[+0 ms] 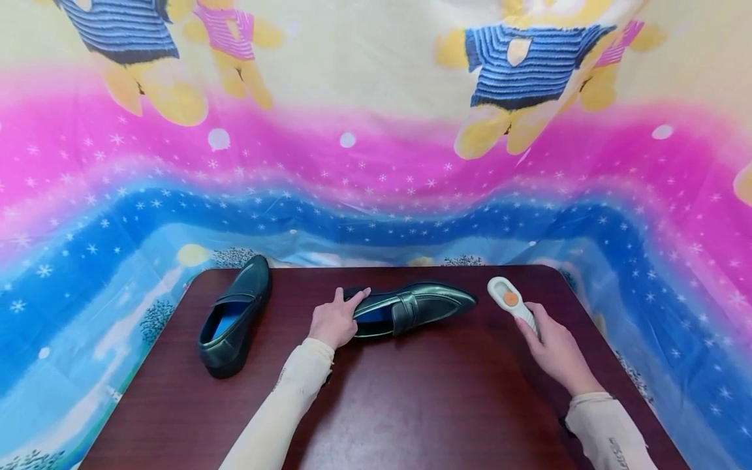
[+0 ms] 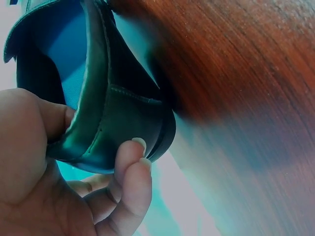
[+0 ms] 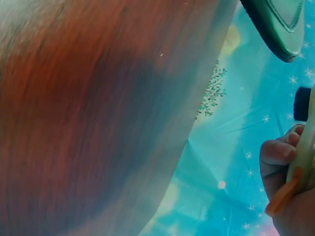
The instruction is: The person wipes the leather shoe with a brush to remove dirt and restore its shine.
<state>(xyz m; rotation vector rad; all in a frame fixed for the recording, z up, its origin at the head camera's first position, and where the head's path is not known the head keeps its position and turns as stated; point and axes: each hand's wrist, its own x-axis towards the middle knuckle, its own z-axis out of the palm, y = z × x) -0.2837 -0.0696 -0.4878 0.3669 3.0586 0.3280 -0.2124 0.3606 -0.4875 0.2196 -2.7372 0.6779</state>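
Note:
My left hand [image 1: 333, 323] grips a dark green loafer [image 1: 431, 313] by its heel. In the left wrist view the thumb is inside the shoe's opening [image 2: 69, 64] and the fingers [image 2: 133, 172] curl against the outside of the heel. The loafer's pointed toe faces right. My right hand [image 1: 555, 346] holds a white brush [image 1: 510, 297] with an orange spot on its rounded head, just right of the toe. Dark bristles [image 3: 301, 103] show on the brush in the right wrist view, where the loafer's toe [image 3: 288, 34] is above it.
A matching loafer [image 1: 237, 316] stands at the table's left, toe toward the back. The reddish-brown table [image 1: 411, 405] has rounded back corners. Patterned cloth [image 1: 364, 183] with bears and snowflakes hangs behind it and along both sides.

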